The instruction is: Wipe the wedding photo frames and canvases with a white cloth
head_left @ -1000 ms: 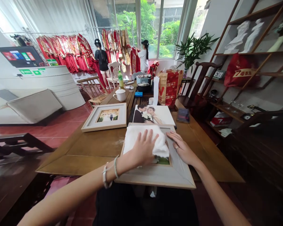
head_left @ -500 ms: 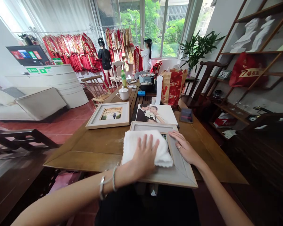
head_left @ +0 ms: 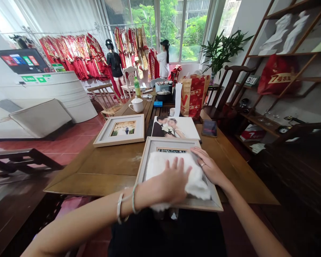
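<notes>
A pale wooden picture frame (head_left: 153, 147) lies flat on the wooden table (head_left: 109, 167), its near edge over the table's front edge. A white cloth (head_left: 198, 184) covers most of its glass. My left hand (head_left: 169, 184) lies flat on the cloth with fingers spread, pressing it down. My right hand (head_left: 210, 167), wearing a ring, rests open on the frame's right side, its fingers touching the cloth's edge.
A second framed photo (head_left: 120, 129) and an unframed wedding print (head_left: 176, 127) lie further back. Beyond are a white cup (head_left: 136, 105), a green bottle (head_left: 136, 86), a red-patterned bag (head_left: 192, 94) and a small card (head_left: 209, 127). Two people stand at garment racks by the window. Shelves line the right wall.
My left hand has slid the cloth toward me and to the right across the frame, uncovering the frame's top and left side. My right hand has kept its place.
</notes>
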